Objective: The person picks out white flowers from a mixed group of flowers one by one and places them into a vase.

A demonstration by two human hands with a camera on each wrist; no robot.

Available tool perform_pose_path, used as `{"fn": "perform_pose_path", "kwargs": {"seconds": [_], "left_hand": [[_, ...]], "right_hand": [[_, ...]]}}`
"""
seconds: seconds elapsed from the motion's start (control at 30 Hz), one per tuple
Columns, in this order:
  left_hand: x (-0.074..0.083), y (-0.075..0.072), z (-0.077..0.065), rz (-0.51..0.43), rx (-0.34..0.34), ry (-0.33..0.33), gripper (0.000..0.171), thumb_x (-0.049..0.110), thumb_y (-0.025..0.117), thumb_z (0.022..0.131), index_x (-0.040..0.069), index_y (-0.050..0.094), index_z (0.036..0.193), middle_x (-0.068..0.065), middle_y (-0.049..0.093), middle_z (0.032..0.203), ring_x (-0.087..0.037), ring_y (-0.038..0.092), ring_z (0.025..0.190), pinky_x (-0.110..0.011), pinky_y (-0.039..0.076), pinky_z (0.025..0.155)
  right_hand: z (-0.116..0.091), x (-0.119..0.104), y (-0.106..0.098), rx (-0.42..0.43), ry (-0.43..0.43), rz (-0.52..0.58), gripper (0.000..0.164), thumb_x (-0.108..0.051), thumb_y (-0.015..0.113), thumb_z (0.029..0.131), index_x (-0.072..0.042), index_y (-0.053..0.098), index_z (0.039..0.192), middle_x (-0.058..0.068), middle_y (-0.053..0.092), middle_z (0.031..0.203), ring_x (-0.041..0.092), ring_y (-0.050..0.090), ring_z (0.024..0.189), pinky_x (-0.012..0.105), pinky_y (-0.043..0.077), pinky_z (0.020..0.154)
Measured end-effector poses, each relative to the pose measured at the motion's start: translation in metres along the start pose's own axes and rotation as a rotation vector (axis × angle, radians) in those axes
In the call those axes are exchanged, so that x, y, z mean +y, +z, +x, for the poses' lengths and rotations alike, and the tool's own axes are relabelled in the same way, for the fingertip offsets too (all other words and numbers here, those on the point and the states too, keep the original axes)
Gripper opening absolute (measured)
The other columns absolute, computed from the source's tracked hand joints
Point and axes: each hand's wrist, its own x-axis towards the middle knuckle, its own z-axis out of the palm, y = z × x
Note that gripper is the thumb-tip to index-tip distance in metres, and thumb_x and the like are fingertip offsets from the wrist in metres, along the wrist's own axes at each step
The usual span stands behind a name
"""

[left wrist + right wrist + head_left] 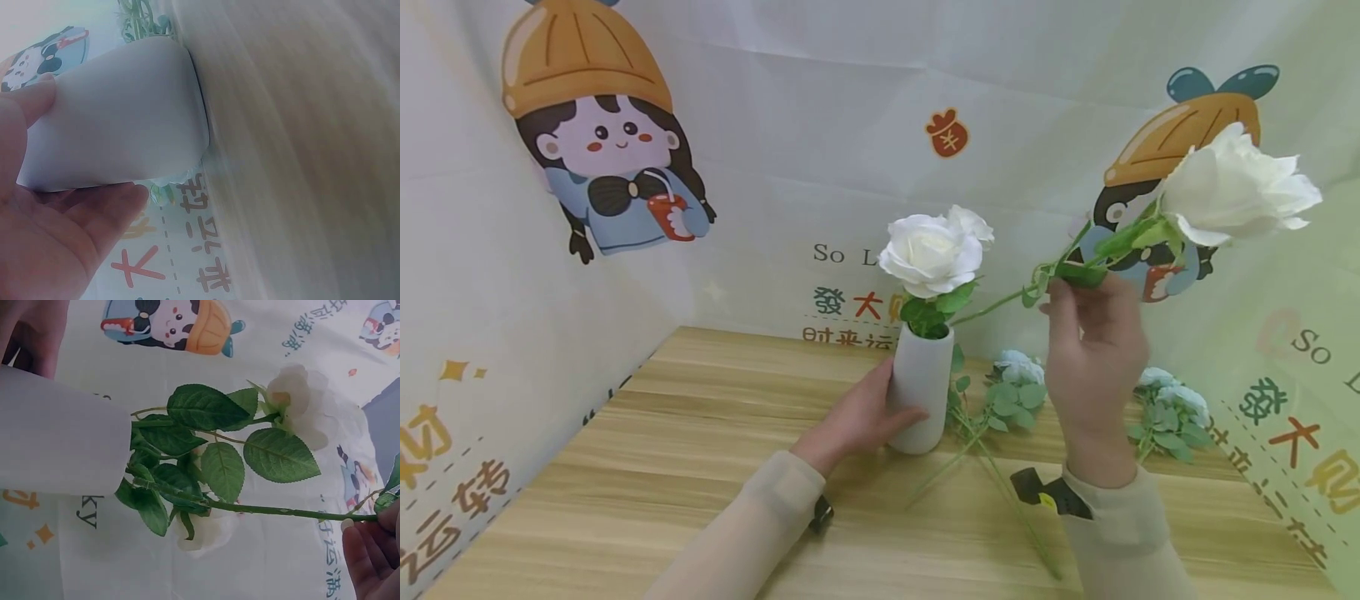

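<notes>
A white vase [922, 387] stands on the wooden table with two white roses [929, 257] in it, their green leaves at its mouth. My left hand [867, 412] grips the vase low on its left side; the left wrist view shows thumb and fingers on opposite sides of the vase [119, 119]. High on the right, my right hand [1097, 350] pinches the green stem of another white rose [1232, 187]. That stem [281, 511] slants down to the vase rim, and its lower end is inside the mouth among the leaves.
Pale blue flowers [1018, 368] with green leaves lie on the table right of the vase, their crossed stems [1011, 487] reaching toward the front. More pale blue flowers [1176, 404] lie beyond my right wrist. A printed cloth backdrop [790, 150] rises behind the table [662, 450].
</notes>
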Motion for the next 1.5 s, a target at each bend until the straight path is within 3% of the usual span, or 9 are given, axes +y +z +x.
{"fn": "perform_pose_path", "kwargs": {"seconds": [0.3,0.63,0.83,1.13,1.37,1.5], "left_hand": [[0.001,-0.001,0.0,0.002,0.0,0.008,0.08,0.04,0.077,0.088,0.01,0.032,0.147,-0.008,0.051,0.132,-0.019,0.052,0.115,-0.044,0.048,0.098],[0.002,-0.001,0.0,0.004,-0.004,0.017,0.081,0.042,0.076,0.088,0.012,0.03,0.148,-0.007,0.05,0.135,-0.018,0.05,0.116,-0.043,0.047,0.099],[0.002,-0.002,-0.001,0.005,0.003,0.021,0.081,0.042,0.076,0.088,0.01,0.031,0.147,-0.008,0.051,0.133,-0.018,0.051,0.115,-0.043,0.048,0.098],[0.002,-0.001,0.0,0.008,0.005,0.035,0.082,0.044,0.076,0.087,0.009,0.031,0.147,-0.009,0.052,0.131,-0.018,0.052,0.113,-0.044,0.048,0.097],[0.001,0.0,0.001,0.012,0.01,0.035,0.083,0.043,0.076,0.087,0.01,0.03,0.148,-0.007,0.051,0.132,-0.017,0.052,0.113,-0.043,0.049,0.096],[0.001,-0.001,0.001,0.001,0.011,0.037,0.083,0.043,0.076,0.088,0.01,0.03,0.148,-0.008,0.051,0.131,-0.018,0.053,0.113,-0.044,0.05,0.095]], "right_hand": [[-0.013,0.023,0.01,-0.101,-0.002,0.01,0.012,0.024,0.058,0.086,0.022,0.055,0.097,0.029,0.062,0.088,0.014,0.061,0.074,0.018,0.054,0.069],[-0.032,0.06,0.015,-0.203,0.09,-0.089,0.01,0.007,0.066,0.092,0.007,0.064,0.102,0.009,0.071,0.091,0.015,0.063,0.074,0.015,0.053,0.067],[-0.04,0.068,0.018,-0.271,0.123,-0.182,0.011,-0.002,0.068,0.093,0.002,0.065,0.102,0.007,0.071,0.09,0.014,0.063,0.078,0.017,0.052,0.065],[-0.054,0.082,0.024,-0.37,0.148,-0.304,0.013,-0.006,0.07,0.092,0.0,0.065,0.103,0.009,0.071,0.085,0.017,0.06,0.07,0.036,0.049,0.056],[-0.056,0.084,0.026,-0.375,0.163,-0.311,0.013,-0.008,0.07,0.093,-0.002,0.065,0.103,0.007,0.07,0.084,0.016,0.058,0.067,0.032,0.046,0.053],[-0.057,0.081,0.028,-0.429,0.193,-0.327,0.01,-0.01,0.069,0.094,-0.005,0.067,0.102,0.003,0.07,0.083,0.014,0.055,0.062,0.026,0.04,0.048]]}}
